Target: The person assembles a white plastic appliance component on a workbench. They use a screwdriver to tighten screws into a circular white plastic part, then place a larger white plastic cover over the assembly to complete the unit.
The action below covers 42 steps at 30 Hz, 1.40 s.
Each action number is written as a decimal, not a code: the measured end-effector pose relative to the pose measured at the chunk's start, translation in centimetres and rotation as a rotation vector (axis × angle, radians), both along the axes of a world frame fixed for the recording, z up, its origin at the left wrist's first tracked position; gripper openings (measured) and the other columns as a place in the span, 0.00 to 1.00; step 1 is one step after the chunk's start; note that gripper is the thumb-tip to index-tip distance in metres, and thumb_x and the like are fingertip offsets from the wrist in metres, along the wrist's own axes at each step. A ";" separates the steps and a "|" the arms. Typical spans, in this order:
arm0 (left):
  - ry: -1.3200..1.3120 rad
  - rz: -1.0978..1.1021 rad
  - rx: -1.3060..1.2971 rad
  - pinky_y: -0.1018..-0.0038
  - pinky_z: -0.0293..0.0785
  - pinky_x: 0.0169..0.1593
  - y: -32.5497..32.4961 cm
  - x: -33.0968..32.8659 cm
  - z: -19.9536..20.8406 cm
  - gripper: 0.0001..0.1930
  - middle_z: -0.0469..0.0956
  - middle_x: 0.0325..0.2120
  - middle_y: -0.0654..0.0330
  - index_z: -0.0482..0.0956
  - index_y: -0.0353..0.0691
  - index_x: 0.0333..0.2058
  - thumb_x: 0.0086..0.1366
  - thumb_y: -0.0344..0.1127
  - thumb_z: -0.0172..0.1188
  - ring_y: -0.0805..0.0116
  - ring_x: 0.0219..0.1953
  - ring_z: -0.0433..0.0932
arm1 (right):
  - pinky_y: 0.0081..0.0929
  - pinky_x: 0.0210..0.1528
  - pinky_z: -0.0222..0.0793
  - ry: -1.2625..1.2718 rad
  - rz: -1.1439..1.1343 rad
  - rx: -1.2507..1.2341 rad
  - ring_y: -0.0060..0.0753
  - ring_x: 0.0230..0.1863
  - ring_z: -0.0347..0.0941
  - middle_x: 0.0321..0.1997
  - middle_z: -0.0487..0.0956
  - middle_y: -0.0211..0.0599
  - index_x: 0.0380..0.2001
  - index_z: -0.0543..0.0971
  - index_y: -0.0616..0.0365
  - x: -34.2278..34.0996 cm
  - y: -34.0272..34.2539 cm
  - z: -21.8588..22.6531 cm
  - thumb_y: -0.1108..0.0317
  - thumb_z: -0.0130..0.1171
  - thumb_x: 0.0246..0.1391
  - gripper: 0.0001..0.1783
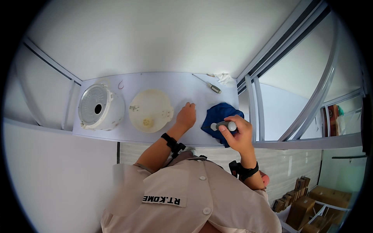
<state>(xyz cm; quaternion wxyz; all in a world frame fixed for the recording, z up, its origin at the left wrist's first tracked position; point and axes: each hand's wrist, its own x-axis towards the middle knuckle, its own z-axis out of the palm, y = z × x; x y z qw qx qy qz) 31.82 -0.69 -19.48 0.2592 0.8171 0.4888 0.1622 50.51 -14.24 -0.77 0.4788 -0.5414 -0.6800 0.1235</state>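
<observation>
Clasping a grey tool (232,126) in the right hand (241,134), over blue cloth (215,113) at right. Holding the left hand (187,116) curled between cloth and pale bowl (151,103) (impossible to tell whether pinching anything). Could drop the tool through slack fingers.

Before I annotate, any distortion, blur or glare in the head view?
Head view: corners black, metal rail at right bowed by the fisheye; same view, smeared patch over the shirt at left, bright streak on the floor; same view, right hand reasonably sharp.
</observation>
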 end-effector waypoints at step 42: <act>-0.127 0.155 0.243 0.58 0.77 0.42 -1.2 -15.8 5.4 0.08 0.84 0.32 0.58 0.85 0.41 0.38 0.66 0.39 0.69 0.52 0.37 0.83 | 0.25 0.27 0.68 0.077 0.112 -0.084 0.31 0.24 0.73 0.34 0.82 0.37 0.46 0.83 0.56 -11.3 7.4 -0.6 0.60 0.75 0.60 0.17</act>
